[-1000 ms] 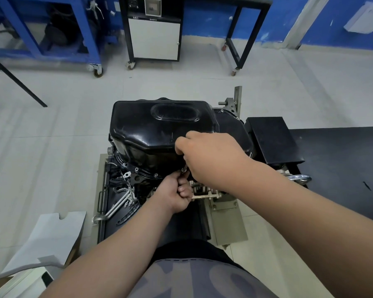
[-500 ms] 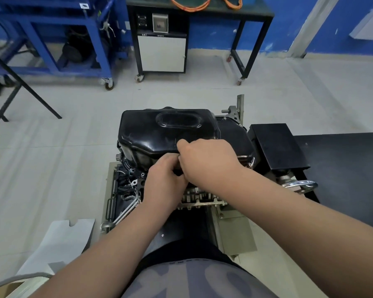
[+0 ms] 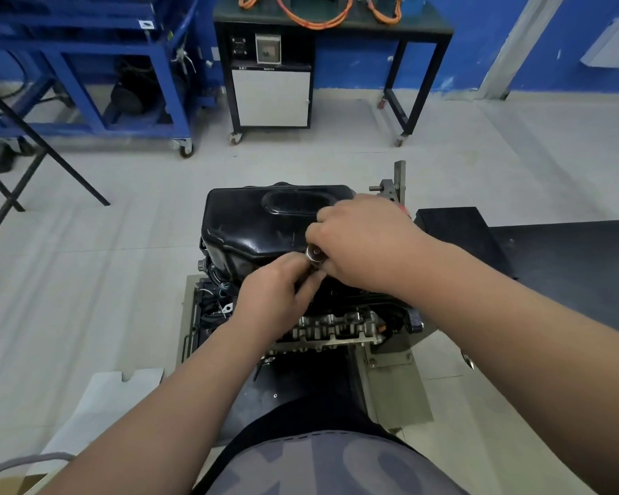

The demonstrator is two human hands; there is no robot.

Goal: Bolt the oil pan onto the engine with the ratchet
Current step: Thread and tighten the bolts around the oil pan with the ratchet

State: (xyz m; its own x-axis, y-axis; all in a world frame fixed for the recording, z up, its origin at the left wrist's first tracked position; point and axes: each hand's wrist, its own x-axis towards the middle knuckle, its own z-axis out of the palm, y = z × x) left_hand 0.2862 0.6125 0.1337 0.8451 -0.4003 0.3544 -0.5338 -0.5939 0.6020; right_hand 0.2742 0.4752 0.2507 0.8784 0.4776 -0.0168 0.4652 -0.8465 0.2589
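Where hands point(image 3: 365, 244) meet, ratchet point(image 3: 314, 253).

- Right hand point(image 3: 365, 248) — knuckles up, fingers curled down round the ratchet point(image 3: 315, 253), whose round metal head shows just beside the thumb.
- Left hand point(image 3: 276, 298) — back turned up, fingertips and thumb pinching the ratchet directly under that head, touching the right hand's thumb side.
- Both forearms are bare and reach forward, converging at the fingers.
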